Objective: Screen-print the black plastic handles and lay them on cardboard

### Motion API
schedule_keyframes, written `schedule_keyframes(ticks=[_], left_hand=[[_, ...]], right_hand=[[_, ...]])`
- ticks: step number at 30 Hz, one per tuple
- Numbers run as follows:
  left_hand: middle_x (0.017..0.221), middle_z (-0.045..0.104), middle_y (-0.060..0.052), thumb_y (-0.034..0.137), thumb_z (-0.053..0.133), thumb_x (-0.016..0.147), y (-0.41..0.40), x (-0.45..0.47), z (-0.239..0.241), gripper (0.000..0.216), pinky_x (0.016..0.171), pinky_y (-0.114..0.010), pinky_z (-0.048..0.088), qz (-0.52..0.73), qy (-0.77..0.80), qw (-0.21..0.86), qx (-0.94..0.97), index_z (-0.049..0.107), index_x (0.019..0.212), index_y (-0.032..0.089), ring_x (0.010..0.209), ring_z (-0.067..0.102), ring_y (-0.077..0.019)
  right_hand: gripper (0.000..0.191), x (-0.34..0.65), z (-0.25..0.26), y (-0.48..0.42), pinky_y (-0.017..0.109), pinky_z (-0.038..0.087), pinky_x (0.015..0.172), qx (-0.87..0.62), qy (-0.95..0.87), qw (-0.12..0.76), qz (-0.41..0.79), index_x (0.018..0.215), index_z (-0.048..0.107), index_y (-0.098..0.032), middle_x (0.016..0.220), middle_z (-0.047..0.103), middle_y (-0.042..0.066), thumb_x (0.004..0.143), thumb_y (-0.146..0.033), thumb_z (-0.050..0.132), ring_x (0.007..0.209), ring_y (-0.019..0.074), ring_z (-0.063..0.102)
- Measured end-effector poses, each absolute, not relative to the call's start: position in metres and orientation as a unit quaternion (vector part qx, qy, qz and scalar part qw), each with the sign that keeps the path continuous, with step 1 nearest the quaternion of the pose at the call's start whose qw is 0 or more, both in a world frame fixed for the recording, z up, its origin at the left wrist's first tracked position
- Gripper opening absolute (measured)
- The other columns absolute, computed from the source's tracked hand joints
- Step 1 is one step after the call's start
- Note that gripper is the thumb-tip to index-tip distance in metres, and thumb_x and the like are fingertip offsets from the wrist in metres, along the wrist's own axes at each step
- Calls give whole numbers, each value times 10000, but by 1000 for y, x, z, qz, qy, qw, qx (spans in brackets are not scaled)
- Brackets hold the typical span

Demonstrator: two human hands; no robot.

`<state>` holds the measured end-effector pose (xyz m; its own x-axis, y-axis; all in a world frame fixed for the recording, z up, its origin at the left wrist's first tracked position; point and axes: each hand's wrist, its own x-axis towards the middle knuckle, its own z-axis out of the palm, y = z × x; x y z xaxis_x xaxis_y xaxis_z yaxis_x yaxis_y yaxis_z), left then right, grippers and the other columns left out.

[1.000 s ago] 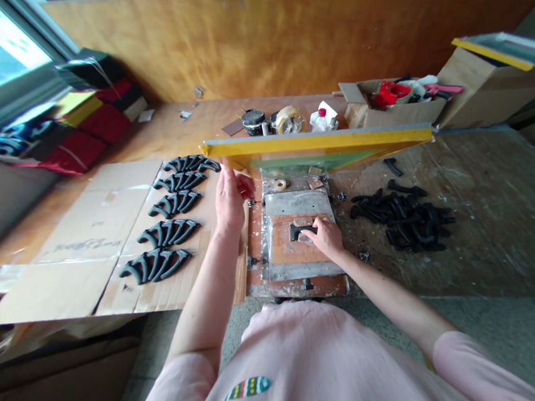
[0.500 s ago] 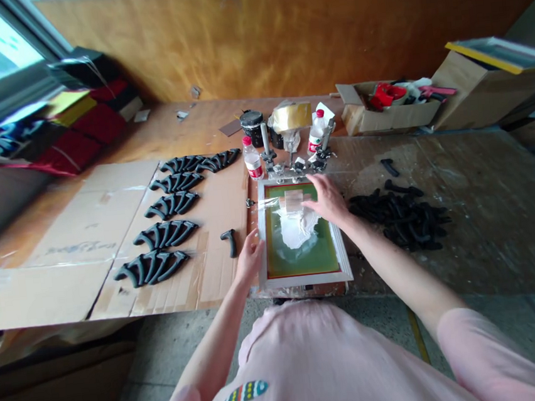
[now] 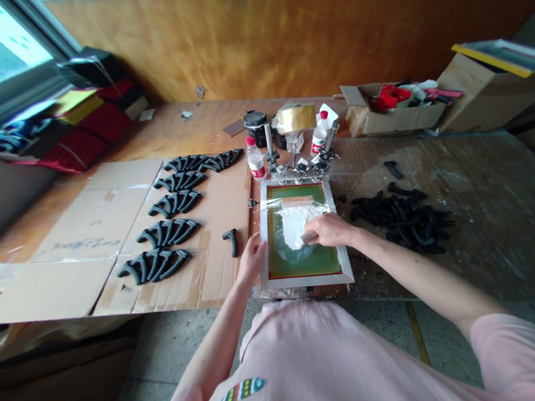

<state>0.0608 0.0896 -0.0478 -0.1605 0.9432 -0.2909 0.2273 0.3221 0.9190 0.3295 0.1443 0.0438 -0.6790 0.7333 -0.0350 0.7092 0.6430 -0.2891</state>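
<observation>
A silk-screen frame (image 3: pixel 345 262) with a green mesh lies flat in front of me. White ink (image 3: pixel 293 226) is spread over its middle. My left hand (image 3: pixel 253 257) grips the frame's left rim near the lower half. My right hand (image 3: pixel 329 229) is closed over the mesh, pinching a small pale scraper (image 3: pixel 307 237) whose end touches the ink; the fingers partly cover it. Just beyond the ink, a squeegee with a wooden handle (image 3: pixel 297 202) rests on the mesh. Clear film or tape stretches from it toward the left rim.
Rows of black curved handles (image 3: pixel 169 234) lie on cardboard (image 3: pixel 121 208) at left, with a single handle (image 3: pixel 232 242) nearer me. A pile of black handles (image 3: pixel 402 219) is at right. Behind the frame stand metal clamps (image 3: pixel 299 167), two bottles (image 3: pixel 255 161) and black tubs (image 3: pixel 255 127).
My right hand has come down toward me from beside the squeegee and closed on the small scraper. The squeegee's wooden handle now shows clearly. My left hand stays on the left rim.
</observation>
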Motion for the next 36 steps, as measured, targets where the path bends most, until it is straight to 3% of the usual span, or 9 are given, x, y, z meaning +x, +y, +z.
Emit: schedule_keyframes(ticks=[6, 10, 15, 17, 21, 26, 29, 32, 36], left_hand=[[806, 678, -30, 545, 628, 774, 91, 59, -50, 656, 574, -234, 452, 400, 639, 498, 428, 541, 1313, 181, 667, 623, -159], [784, 672, -29, 543, 644, 762, 91, 60, -40, 676, 544, -223, 431, 397, 638, 508, 421, 539, 1314, 168, 626, 601, -147], [684, 621, 16, 569, 676, 743, 89, 57, 10, 754, 455, -192, 341, 400, 606, 546, 418, 504, 1368, 186, 503, 496, -98], [677, 612, 11, 625, 619, 770, 93, 57, 36, 700, 453, -201, 352, 416, 592, 551, 416, 566, 1304, 176, 502, 495, -99], [831, 666, -36, 677, 430, 855, 121, 65, 89, 605, 559, -239, 472, 496, 555, 522, 417, 658, 1091, 169, 650, 604, -140], [897, 676, -50, 567, 347, 935, 177, 81, 136, 490, 739, -279, 530, 589, 482, 473, 444, 602, 1109, 186, 855, 659, -157], [867, 674, -47, 552, 371, 940, 183, 90, 129, 441, 735, -271, 530, 625, 474, 466, 409, 569, 1096, 190, 816, 657, -143], [860, 683, -56, 608, 455, 892, 146, 109, 89, 488, 652, -267, 526, 604, 511, 508, 342, 540, 1129, 190, 740, 649, -153], [939, 709, -128, 653, 550, 815, 74, 142, 25, 553, 672, -342, 554, 344, 511, 734, 288, 590, 1056, 157, 818, 682, -228]], right_hand=[[247, 324, 20, 126, 259, 464, 760, -401, -900, 135, 108, 999, 707, -207, 1007, 716, 50, 833, -79, 575, 917, 175, 649], [183, 322, 32, 132, 266, 485, 707, -424, -887, 120, 136, 1022, 704, -255, 956, 729, 10, 844, -247, 663, 832, 177, 667], [608, 320, 78, 191, 304, 498, 733, -528, -824, 176, 105, 1378, 498, -344, 1090, 716, 12, 812, -365, 718, 855, 202, 667], [589, 341, 89, 210, 314, 496, 734, -564, -789, 220, 102, 1410, 466, -307, 1002, 726, 25, 861, -414, 649, 801, 198, 661], [405, 400, 75, 217, 328, 488, 746, -670, -674, 293, 105, 1216, 601, -145, 892, 710, 87, 976, -407, 408, 783, 199, 645], [316, 387, 14, 173, 318, 492, 737, -647, -721, 191, 162, 908, 657, -169, 843, 692, 68, 884, -475, 583, 787, 204, 639], [303, 347, -8, 146, 343, 466, 857, -597, -787, 94, 124, 906, 634, -158, 1007, 673, 130, 872, -459, 623, 1015, 251, 608], [233, 319, -8, 128, 325, 457, 830, -633, -764, 45, 119, 966, 605, -139, 989, 673, 157, 933, -364, 555, 990, 248, 618], [221, 292, 1, 99, 317, 454, 778, -627, -759, 118, 128, 996, 574, -169, 925, 674, 122, 974, -363, 471, 899, 232, 624]])
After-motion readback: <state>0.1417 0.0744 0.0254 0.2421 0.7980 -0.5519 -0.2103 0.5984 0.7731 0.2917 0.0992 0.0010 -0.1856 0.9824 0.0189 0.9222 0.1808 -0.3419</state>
